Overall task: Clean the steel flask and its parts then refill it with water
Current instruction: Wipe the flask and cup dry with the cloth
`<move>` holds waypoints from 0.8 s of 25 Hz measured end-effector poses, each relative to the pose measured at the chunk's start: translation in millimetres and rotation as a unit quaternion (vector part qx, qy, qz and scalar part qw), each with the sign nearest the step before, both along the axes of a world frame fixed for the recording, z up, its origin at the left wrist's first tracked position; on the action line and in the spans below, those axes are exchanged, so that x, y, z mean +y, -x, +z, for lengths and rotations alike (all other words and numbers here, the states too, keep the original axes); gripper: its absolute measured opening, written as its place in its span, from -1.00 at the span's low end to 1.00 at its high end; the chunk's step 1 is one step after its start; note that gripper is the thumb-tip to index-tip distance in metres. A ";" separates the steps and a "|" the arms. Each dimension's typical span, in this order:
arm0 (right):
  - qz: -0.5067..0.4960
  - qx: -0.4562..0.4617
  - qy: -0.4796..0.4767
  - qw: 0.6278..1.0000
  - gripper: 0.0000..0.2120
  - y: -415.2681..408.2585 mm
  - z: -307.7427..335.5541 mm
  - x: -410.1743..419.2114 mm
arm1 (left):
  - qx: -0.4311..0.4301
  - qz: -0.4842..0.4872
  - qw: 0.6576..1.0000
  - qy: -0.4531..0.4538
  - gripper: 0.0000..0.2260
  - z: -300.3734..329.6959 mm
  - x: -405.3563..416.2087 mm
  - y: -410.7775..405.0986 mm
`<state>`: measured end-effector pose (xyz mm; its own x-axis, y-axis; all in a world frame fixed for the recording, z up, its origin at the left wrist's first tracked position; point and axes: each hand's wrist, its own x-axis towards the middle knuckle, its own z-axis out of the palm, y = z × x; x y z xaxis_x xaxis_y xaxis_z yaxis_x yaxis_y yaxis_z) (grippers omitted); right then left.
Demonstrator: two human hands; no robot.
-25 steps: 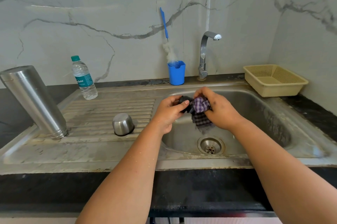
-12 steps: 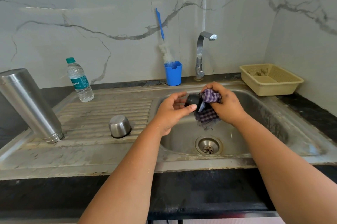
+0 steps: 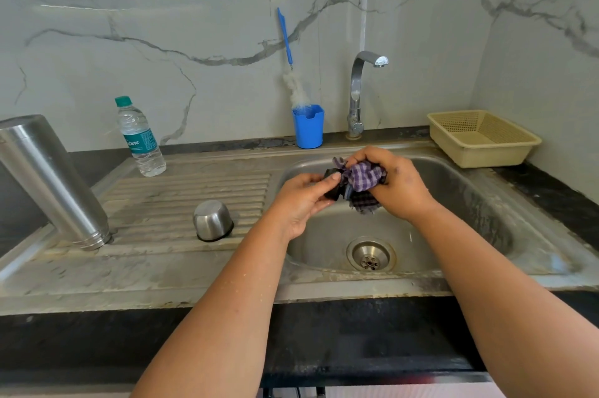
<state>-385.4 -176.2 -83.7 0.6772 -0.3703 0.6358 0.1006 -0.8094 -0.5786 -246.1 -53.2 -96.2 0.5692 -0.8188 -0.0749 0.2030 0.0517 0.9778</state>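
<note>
Steel sink (image 3: 486,203) w/ drainboard, marble wall behind. Over the basin, left hand (image 3: 299,199) pinches small black flask part (image 3: 332,183) w/ fingers curled round it; right hand (image 3: 393,186) grips bunched checked cloth (image 3: 363,182) pressed against that part. Steel flask (image 3: 48,180) stands inverted, tilted, far left on drainboard; steel cup (image 3: 212,220) upside down btwn flask & hands.

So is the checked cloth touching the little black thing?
Touching. The head view shows the checked cloth, gripped by the right hand, pressed against the small black part that the left hand pinches.
</note>
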 end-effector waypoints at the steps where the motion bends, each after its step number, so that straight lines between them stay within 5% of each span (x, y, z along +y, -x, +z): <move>1: -0.005 0.007 -0.018 1.000 -0.68 -0.3 -0.3 -2.1 | -0.005 -0.009 1.000 0.022 -0.66 -1.6 1.2 -0.6; 7: -0.018 0.015 -0.118 0.993 -0.77 0.0 -7.3 -12.4 | -0.100 -0.078 0.989 0.071 -0.55 -6.8 4.7 -7.9; 9: -0.023 0.001 -0.104 0.994 -0.74 -0.9 -7.3 -8.8 | -0.070 -0.039 0.996 0.051 -0.68 -3.8 1.4 0.5; 13: -0.007 -0.019 -0.076 0.997 -0.70 -3.5 -5.9 -2.9 | -0.030 0.036 0.999 0.010 -0.45 -2.2 -5.4 3.7; 16: -0.013 -0.025 -0.083 0.996 -0.69 -2.2 -4.6 -2.0 | -0.055 0.021 0.998 0.031 -0.72 1.0 0.6 1.1; 20: 0.017 -0.006 -0.151 0.988 -0.77 2.2 -0.5 -4.0 | -0.116 -0.005 0.990 0.084 -0.74 4.7 8.0 1.7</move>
<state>-387.6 -180.2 -84.2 0.6852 -0.5212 0.5087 0.1336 -0.5967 -0.7912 -247.9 -45.2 -91.4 0.5476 -0.8138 0.1945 -0.0255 0.2161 0.9760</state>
